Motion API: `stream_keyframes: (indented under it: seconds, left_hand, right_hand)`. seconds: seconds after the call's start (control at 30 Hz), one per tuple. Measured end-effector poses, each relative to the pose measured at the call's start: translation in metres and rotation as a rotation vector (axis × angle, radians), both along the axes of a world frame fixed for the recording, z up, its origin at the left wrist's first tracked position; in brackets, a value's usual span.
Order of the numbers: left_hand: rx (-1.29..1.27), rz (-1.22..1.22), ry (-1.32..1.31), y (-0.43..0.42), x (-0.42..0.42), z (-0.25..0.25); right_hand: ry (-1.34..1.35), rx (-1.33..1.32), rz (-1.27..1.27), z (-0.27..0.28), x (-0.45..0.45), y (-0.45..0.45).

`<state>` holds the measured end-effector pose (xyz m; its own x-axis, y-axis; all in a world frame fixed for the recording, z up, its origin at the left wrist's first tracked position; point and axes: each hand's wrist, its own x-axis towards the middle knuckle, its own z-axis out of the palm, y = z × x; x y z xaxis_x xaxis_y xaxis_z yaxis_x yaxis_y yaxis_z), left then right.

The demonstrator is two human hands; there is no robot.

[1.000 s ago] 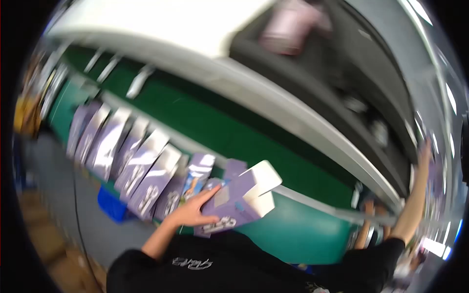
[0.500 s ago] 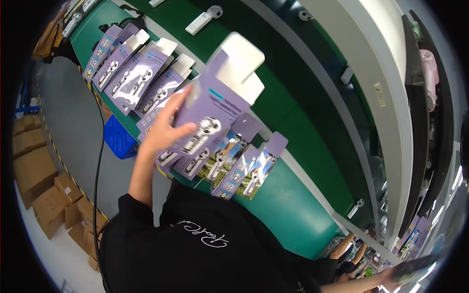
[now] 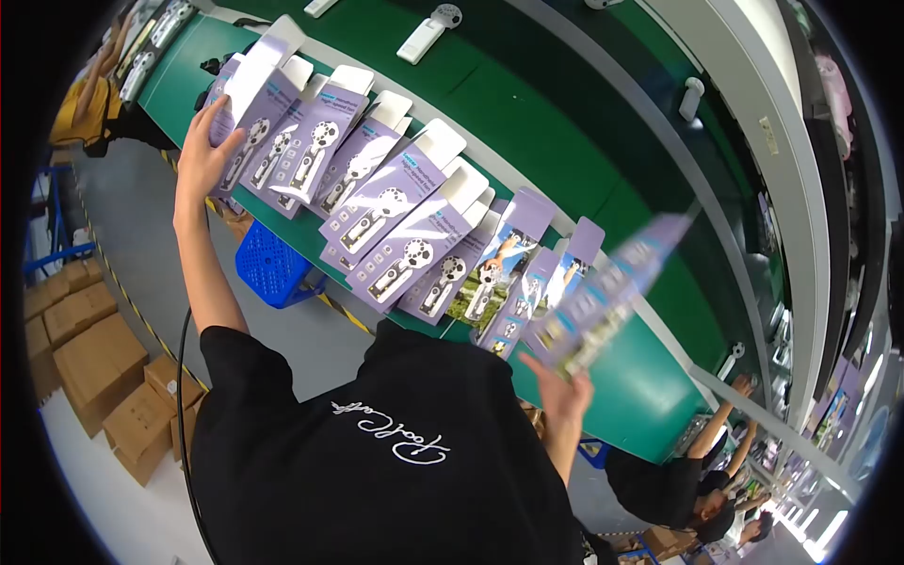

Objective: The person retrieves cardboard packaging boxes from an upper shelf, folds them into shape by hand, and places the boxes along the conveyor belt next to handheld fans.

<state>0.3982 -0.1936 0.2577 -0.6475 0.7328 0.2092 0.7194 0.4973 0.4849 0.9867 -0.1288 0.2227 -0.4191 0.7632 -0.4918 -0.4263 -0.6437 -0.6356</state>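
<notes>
Left hand [image 3: 200, 160] grips an upright purple box [image 3: 266, 105], thumb on its front, at the far-left end of a slanted row of boxes [image 3: 381, 217]. Right hand [image 3: 562, 400] holds the lower end of a purple carton [image 3: 617, 287] (motion-blurred, print unreadable) by the row's right end. The row leans along a green tabletop [image 3: 631, 377]; several boxes show raised white flaps and fan pictures. Beyond, a white fan [image 3: 422, 40] lies on a green belt [image 3: 574, 132]. Blue stool [image 3: 270, 264] under the table edge; cardboard boxes [image 3: 99, 358] on the floor, left.
</notes>
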Motion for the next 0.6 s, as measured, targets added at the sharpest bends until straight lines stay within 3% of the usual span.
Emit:
stream_keyframes:
  seconds: [0.07, 0.17, 0.33, 0.37, 0.43, 0.47, 0.53, 0.6]
  left_hand:
    - [-0.045, -0.008, 0.045, -0.011, -0.025, -0.014]
    - [-0.369, 0.003, 0.316, -0.021, -0.048, -0.05]
    - [-0.116, 0.058, 0.452, -0.017, -0.037, -0.053]
    - [-0.006, 0.008, 0.256, -0.011, -0.023, -0.042]
    - [0.104, -0.077, -0.042, 0.005, 0.013, -0.018]
    - [0.106, -0.112, -0.142, 0.011, 0.032, -0.007]
    - [0.091, -0.265, -0.235, 0.044, 0.06, -0.002]
    - [-0.029, -0.426, -0.01, 0.069, 0.099, -0.013]
  right_hand:
    - [0.008, -0.012, 0.128, 0.011, -0.07, 0.009]
    - [0.001, 0.073, 0.296, 0.025, -0.158, 0.021]
    - [-0.096, 0.093, 0.71, 0.038, -0.257, 0.023]
    - [-0.118, 0.053, 0.81, 0.039, -0.266, 0.022]
    - [-0.022, 0.253, 1.09, 0.042, -0.267, 0.019]
    - [0.03, 0.363, 1.075, 0.026, -0.263, 0.011]
    - [0.065, 0.461, 1.038, 0.019, -0.243, 0.021]
    - [-0.015, 0.5, 0.94, 0.036, -0.21, 0.05]
